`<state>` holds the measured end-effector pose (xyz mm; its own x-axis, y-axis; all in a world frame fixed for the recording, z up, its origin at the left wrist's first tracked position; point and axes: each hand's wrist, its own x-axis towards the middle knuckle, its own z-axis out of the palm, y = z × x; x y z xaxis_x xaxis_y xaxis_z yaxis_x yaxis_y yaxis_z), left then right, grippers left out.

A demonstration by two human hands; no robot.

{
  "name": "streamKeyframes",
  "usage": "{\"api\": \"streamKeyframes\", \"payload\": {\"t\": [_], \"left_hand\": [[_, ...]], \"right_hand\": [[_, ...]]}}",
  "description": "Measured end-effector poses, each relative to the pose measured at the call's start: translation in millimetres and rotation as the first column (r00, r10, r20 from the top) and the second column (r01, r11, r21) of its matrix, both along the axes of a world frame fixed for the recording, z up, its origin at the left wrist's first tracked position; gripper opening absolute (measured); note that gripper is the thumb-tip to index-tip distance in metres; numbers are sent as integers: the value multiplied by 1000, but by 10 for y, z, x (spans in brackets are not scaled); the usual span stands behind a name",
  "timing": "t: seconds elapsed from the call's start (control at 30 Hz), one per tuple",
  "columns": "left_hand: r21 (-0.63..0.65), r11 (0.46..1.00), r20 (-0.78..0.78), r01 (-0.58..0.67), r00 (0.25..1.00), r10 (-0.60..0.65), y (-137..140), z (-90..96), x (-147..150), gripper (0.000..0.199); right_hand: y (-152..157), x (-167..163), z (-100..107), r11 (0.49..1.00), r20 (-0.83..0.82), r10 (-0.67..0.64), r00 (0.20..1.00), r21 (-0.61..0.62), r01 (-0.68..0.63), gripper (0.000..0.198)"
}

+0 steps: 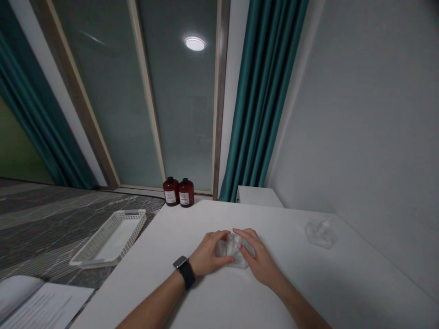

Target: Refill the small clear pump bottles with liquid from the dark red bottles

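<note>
A crumpled, see-through plastic bag (pixel 233 246) lies on the white table (pixel 212 301) between my two hands. My left hand (pixel 211 253), with a dark watch (pixel 185 269) on its wrist, curves round the left side of the bag, thumb towards me. From the other side my right hand (pixel 259 259) grips it, thumb and fingers bent inward over the plastic. Whether anything is inside the bag, I cannot tell. A second crumpled clear plastic bag (pixel 321 232) rests farther right on the table, apart from my hands.
Two dark red bottles (pixel 178 192) with black caps stand at the table's far left corner. Left of the table are a white perforated basket (pixel 111 237) and an open book (pixel 48 301). A white cabinet (pixel 259 196) stands beyond the far edge; a wall runs along the right.
</note>
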<state>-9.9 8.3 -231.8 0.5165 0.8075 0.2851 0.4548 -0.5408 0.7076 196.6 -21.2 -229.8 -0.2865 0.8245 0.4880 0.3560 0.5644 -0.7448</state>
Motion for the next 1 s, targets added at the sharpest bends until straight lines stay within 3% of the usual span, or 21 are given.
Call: {"api": "streamKeyframes", "payload": {"t": [0.43,0.77,1.0], "left_hand": [[3,1000,-9,10,1000,-10,4,-32,1,65],[-2,1000,-12,12,1000,-12,1,-19,-1,63],[-5,1000,-20,7,1000,-7,-7,7,-11,64]], "right_hand": [[33,37,85,999,15,53,998,11,-53,32],[48,69,112,990,-9,123,992,-74,-123,26],[19,-50,-26,998,7,-63,998,2,63,25]]}}
